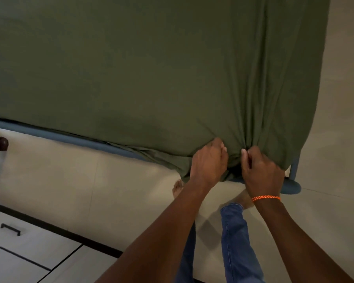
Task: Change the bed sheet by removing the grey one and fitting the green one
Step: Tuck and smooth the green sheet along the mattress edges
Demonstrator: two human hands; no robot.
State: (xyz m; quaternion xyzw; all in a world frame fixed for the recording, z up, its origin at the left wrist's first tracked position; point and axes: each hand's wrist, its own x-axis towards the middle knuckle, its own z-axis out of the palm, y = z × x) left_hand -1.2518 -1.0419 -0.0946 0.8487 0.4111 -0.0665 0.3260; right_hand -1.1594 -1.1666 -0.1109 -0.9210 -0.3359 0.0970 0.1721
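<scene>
Where the green sheet [151,68] covers the bed, its near right corner bunches into folds, and both hands grip that gathered cloth: the left hand [209,162] and right hand [262,170] (orange thread at its wrist) have fingers curled round it. Beneath runs the blue bed frame [70,137], above the pale floor [70,184].

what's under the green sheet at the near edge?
Under the olive-green fabric bed sheet, the blue padded bed frame rail shows along the near edge. The mattress is fully covered. Left hand and right hand grip the bunched hem, hiding that corner.
</scene>
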